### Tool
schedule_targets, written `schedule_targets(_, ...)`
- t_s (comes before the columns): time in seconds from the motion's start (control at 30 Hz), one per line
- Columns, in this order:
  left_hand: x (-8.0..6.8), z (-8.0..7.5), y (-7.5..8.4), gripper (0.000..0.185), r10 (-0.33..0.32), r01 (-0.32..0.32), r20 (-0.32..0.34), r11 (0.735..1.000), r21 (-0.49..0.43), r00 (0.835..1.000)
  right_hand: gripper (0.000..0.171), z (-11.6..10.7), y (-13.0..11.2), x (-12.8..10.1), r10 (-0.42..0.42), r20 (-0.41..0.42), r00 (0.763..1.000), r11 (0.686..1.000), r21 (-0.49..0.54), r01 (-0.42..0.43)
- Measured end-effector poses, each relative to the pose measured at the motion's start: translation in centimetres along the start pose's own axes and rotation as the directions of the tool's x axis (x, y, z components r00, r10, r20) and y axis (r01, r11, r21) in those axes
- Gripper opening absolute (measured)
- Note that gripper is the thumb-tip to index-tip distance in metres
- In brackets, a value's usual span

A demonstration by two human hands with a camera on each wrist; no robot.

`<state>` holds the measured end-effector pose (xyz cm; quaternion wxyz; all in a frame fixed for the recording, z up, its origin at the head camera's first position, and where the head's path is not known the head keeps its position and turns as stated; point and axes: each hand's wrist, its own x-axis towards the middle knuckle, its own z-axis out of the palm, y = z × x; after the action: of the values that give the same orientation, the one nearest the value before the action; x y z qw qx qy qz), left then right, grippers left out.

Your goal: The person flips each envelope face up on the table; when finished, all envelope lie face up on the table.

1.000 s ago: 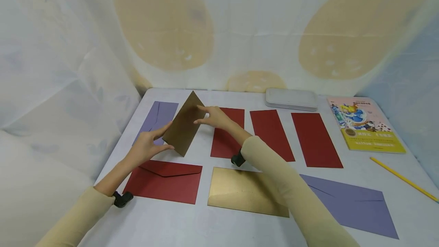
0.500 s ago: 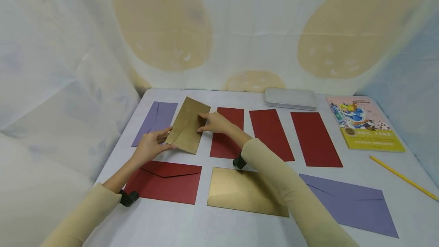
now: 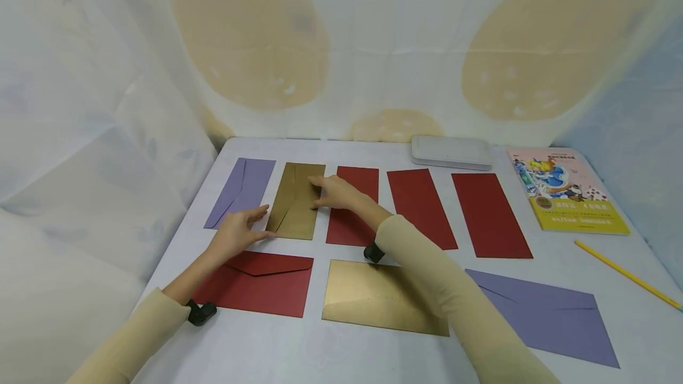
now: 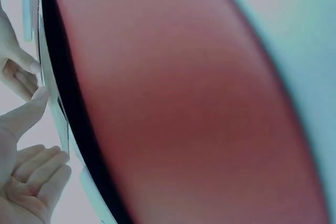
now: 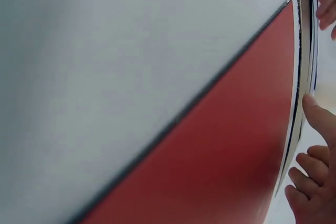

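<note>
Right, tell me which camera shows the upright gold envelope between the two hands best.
The head view: the gold envelope lies whole and flat in the back row, the left hand at its near corner and the right hand on its right edge. Both wrist views catch only a thin edge-on sliver of it beside blurred red paper.

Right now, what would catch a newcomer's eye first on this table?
Coloured envelopes laid in rows: three red envelopes side by side in the far row. Left of them, both hands meet on a gold envelope lying flat, the left hand at its near corner, the right hand on its right edge. A bright picture book lies far right.
</note>
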<state>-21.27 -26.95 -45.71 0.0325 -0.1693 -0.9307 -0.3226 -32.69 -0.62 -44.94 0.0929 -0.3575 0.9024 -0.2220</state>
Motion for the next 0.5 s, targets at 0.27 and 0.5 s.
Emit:
schedule_targets(0.27,-0.43,0.54,0.48,0.055,0.201,-0.206,0.068,0.976,0.067,0.977,0.063,-0.14,-0.5,-0.38,-0.028,0.005,1.0,0.999,-0.035,0.028)
schedule_targets(0.5,-0.6,0.68,0.16,0.055,0.148,-0.157,0.124,0.985,0.072,0.981,0.061,0.6,-0.62,0.03,-0.046,0.021,0.999,0.997,-0.054,0.048)
